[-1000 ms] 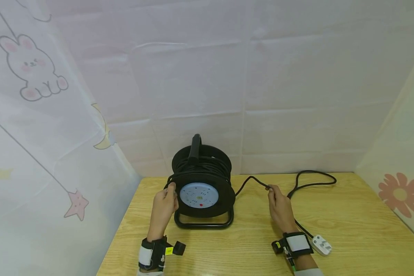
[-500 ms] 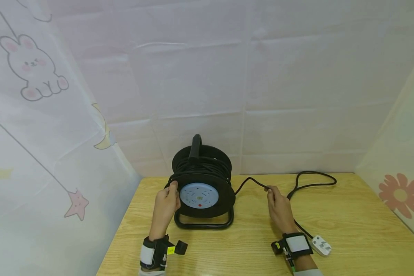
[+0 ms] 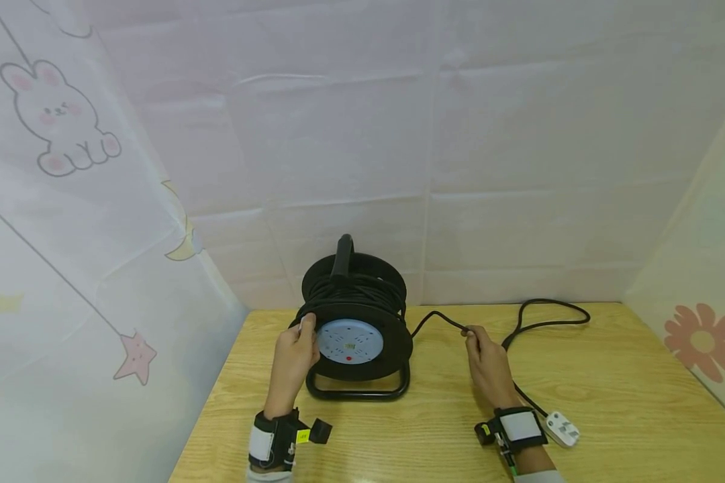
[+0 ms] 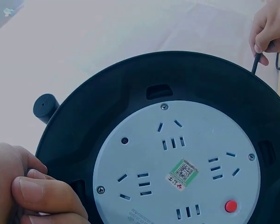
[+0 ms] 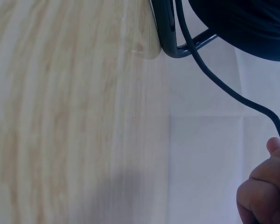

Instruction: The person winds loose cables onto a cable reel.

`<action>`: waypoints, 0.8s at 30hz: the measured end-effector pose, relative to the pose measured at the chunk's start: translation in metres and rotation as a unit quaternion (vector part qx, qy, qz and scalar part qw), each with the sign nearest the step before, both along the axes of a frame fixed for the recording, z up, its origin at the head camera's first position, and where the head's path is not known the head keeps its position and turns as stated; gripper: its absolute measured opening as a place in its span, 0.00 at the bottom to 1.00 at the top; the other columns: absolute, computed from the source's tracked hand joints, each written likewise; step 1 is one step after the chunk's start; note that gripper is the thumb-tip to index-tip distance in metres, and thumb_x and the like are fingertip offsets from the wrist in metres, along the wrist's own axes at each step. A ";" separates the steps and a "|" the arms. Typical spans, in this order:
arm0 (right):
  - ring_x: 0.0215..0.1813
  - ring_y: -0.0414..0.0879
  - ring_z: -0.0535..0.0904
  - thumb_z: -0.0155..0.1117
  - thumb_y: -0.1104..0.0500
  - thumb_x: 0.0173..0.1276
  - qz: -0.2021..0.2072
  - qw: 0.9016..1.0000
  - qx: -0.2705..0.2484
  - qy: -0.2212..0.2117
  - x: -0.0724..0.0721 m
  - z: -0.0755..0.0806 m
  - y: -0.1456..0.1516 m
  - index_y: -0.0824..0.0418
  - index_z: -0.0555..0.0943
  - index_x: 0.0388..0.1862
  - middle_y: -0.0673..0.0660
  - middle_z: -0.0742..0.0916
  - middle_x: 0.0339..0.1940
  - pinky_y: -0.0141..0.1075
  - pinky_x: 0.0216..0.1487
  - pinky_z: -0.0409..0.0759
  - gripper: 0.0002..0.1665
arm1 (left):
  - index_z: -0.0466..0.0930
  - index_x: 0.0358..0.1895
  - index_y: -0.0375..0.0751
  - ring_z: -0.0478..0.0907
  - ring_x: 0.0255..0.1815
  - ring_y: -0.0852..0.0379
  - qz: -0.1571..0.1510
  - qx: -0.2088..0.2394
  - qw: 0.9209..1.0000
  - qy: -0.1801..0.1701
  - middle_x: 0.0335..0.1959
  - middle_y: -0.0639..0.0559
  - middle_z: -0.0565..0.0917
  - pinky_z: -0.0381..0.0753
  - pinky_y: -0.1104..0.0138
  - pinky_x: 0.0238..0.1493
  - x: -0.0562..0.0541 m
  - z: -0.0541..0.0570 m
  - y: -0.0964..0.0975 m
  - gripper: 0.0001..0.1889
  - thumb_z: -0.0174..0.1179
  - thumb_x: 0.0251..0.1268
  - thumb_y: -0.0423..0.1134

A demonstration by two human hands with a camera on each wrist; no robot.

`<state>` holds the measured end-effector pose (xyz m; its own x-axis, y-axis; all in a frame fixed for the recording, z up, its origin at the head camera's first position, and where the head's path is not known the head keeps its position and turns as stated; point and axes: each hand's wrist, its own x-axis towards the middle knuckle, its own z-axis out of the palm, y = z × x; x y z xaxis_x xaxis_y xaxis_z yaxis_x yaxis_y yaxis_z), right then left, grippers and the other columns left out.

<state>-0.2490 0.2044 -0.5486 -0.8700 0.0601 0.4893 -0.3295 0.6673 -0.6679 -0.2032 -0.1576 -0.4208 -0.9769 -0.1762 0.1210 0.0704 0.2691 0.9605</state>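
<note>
A black cable reel (image 3: 393, 342) stands on the table, its round face holding a light-blue socket panel (image 4: 205, 140) with a red button (image 4: 231, 206). My left hand (image 3: 293, 359) has its fingers curled at the left edge of the front disc; in the left wrist view the thumb and fingers lie against that rim. Black cable (image 3: 438, 312) is wound on the drum, and a free length runs from the reel's right side. My right hand (image 3: 489, 365) pinches this length between thumb and fingers, a short way right of the reel.
Beyond the right hand the cable loops (image 3: 550, 323) on the wooden table (image 3: 435, 429) and ends in a white plug (image 3: 562, 429) near the right wrist. The reel's carrying handle (image 3: 342, 260) rises on top; its tube stand (image 3: 358, 396) rests below. A pale printed cloth (image 3: 350, 147) hangs behind.
My left hand has moved slightly up and to the right along the disc. The red button has shifted a little left, so the reel has turned slightly clockwise. The right hand stays nearly still.
</note>
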 end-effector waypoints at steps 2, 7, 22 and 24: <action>0.21 0.35 0.65 0.44 0.56 0.90 0.002 1.000 0.003 0.005 -0.001 -0.001 0.000 0.68 0.81 0.58 0.65 0.89 0.36 0.32 0.24 0.67 0.20 | 0.63 0.16 0.45 0.60 0.15 0.59 -0.001 0.001 1.000 0.003 0.12 0.58 0.63 0.61 0.69 0.24 0.000 0.000 0.001 0.32 0.49 0.87 0.55; 0.23 0.34 0.68 0.46 0.58 0.89 0.002 1.000 0.010 0.015 -0.001 -0.001 -0.001 0.68 0.82 0.56 0.66 0.91 0.43 0.32 0.27 0.70 0.19 | 0.62 0.16 0.45 0.59 0.14 0.60 -0.007 0.004 1.000 0.010 0.12 0.57 0.62 0.61 0.70 0.23 0.001 0.003 0.004 0.33 0.49 0.87 0.55; 0.43 0.55 0.89 0.47 0.58 0.89 0.004 1.000 0.021 0.010 -0.002 -0.002 -0.003 0.68 0.82 0.57 0.65 0.92 0.48 0.40 0.37 0.82 0.18 | 0.65 0.16 0.45 0.63 0.14 0.58 0.006 -0.057 0.998 0.019 0.10 0.58 0.65 0.63 0.67 0.23 0.000 0.010 0.011 0.32 0.50 0.85 0.56; 0.41 0.53 0.89 0.47 0.58 0.89 0.005 1.000 0.021 0.008 -0.001 -0.002 -0.004 0.68 0.82 0.57 0.64 0.92 0.47 0.38 0.36 0.81 0.18 | 0.66 0.16 0.45 0.63 0.14 0.58 0.008 -0.059 0.998 0.020 0.10 0.58 0.66 0.63 0.67 0.23 0.000 0.011 0.012 0.32 0.50 0.85 0.55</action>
<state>-0.2502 0.2004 -0.5504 -0.8621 0.0314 0.5057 -0.3468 0.6911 -0.6341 -0.2032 -0.1458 -0.4098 -0.9679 -0.1744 0.1812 0.1033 0.3816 0.9185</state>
